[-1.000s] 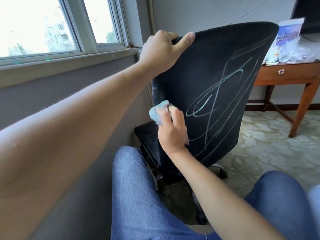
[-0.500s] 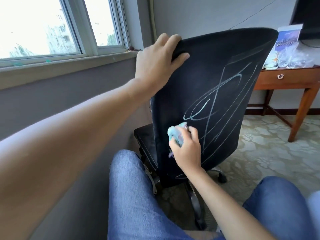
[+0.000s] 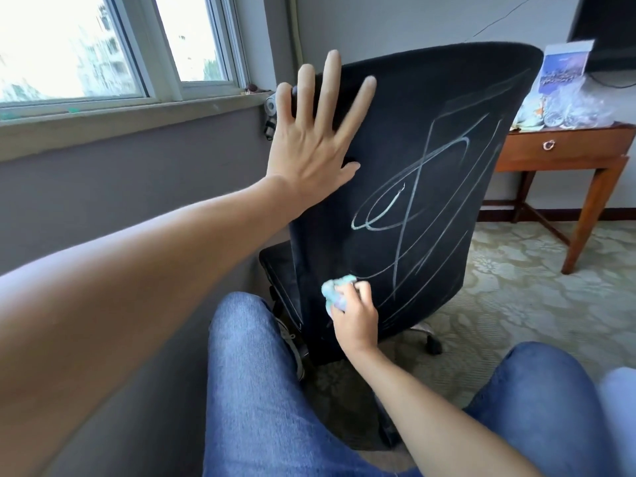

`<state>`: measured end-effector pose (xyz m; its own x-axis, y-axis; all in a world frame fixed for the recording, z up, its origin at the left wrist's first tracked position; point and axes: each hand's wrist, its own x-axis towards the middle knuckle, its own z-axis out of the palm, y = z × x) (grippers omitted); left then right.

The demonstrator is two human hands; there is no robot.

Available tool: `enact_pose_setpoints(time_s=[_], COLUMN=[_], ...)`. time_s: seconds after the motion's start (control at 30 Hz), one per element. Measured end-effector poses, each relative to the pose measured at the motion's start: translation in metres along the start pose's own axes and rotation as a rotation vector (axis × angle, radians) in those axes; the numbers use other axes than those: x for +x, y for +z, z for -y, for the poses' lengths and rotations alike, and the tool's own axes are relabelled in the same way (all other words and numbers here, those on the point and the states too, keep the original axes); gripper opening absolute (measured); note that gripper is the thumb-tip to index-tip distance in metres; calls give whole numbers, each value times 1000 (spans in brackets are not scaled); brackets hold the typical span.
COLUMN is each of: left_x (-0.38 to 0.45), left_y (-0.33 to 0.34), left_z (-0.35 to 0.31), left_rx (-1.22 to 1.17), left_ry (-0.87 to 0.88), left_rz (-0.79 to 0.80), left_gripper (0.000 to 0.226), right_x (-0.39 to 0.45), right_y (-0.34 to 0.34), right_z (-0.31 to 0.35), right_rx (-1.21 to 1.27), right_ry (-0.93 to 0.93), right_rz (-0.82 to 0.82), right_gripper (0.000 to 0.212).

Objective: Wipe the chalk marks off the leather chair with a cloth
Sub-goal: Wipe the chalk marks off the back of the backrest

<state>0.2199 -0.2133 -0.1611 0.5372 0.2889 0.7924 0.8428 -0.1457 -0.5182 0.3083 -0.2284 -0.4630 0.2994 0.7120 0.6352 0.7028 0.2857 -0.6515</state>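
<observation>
Windowed room, wiping under way: my left hand [image 3: 309, 146] braces chair [image 3: 430, 108] flat-fingered, right hand [image 3: 354, 315] clutches balled cloth [image 3: 335, 290]; next, sweep up across chalk marks [image 3: 413, 215].

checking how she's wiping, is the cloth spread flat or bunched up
Bunched up. The cloth is a small crumpled wad gripped in the right hand, against the lower chair back.
</observation>
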Motion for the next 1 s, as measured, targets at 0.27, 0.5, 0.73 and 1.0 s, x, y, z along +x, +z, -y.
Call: enact_pose_setpoints(time_s=[0.27, 0.5, 0.73, 1.0], left_x=[-6, -4, -9, -21], left_y=[-11, -15, -12, -7], left_z=[-7, -8, 5, 16], left_rx=[-15, -16, -16, -40], left_ry=[-15, -39, -33, 31], left_rz=[104, 103, 87, 9], left_gripper=[107, 111, 110, 99], right_x=[11, 70, -22, 11], right_y=[-24, -23, 18, -31], right_z=[12, 94, -27, 0], right_rx=[56, 131, -108, 27], right_ry=[173, -211, 208, 272], right_rz=[-51, -303, 182, 5], right_gripper=[26, 37, 15, 17])
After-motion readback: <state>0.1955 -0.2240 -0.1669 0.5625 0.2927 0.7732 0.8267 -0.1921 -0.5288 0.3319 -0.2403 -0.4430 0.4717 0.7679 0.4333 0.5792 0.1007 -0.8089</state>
